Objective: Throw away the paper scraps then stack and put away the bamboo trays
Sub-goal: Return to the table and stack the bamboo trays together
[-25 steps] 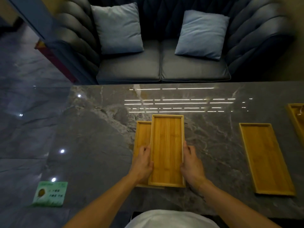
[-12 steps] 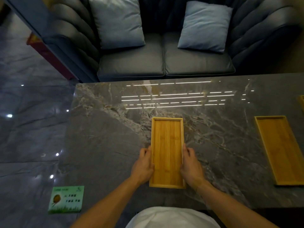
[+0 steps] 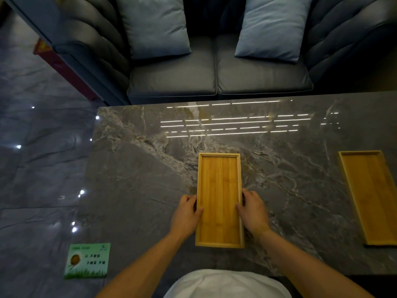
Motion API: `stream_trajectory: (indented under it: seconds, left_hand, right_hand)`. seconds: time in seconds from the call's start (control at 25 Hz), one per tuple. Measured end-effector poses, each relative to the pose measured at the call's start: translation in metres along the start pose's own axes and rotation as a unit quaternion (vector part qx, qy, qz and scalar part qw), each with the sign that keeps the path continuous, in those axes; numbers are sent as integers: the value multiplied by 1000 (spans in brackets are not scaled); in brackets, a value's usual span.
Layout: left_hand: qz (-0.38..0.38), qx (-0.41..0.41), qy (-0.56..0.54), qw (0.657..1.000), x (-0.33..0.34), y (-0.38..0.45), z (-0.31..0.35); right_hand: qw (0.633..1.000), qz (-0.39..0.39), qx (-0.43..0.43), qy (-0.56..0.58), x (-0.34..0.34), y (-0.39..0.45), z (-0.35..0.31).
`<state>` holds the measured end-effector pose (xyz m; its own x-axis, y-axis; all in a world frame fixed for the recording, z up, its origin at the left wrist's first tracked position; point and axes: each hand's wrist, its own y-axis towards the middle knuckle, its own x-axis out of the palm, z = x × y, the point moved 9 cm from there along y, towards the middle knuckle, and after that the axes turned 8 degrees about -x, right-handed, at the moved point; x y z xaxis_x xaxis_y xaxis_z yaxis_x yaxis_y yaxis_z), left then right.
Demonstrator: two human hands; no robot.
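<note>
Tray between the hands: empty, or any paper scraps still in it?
Empty. The tray shows bare bamboo from rim to rim, with no scraps; the left hand and right hand grip its long sides.

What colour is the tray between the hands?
Honey-yellow bamboo tray, striped grain; head view.

Grey marble table (image 3: 133, 190); sofa (image 3: 214, 82) behind; green card (image 3: 87, 260), perhaps floor-level.

A dim room. A grey veined marble worktop (image 3: 133, 190) reflects strip lights. Beyond it, a dark blue tufted sofa (image 3: 214, 82) with two pale blue cushions (image 3: 154, 26) — glossy grey stone floor (image 3: 38, 168), a green card (image 3: 87, 261) lying there.
</note>
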<state>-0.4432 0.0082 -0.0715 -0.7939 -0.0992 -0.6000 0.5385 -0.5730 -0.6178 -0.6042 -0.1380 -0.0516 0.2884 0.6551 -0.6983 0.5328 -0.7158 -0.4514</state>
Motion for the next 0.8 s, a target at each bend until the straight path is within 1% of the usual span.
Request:
stream_trajectory:
  seconds: [0.16, 0.44, 0.8]
  left_hand:
    - [29, 12, 1, 1000, -3, 1, 2]
    - [47, 16, 14, 999, -6, 6, 4]
    - [41, 19, 24, 999, -5, 7, 4]
  right_hand:
    - [1000, 9, -2, 4, 0, 2, 3]
    - [999, 29, -19, 3, -1, 4, 4]
    - [999, 31, -29, -7, -1, 3, 1]
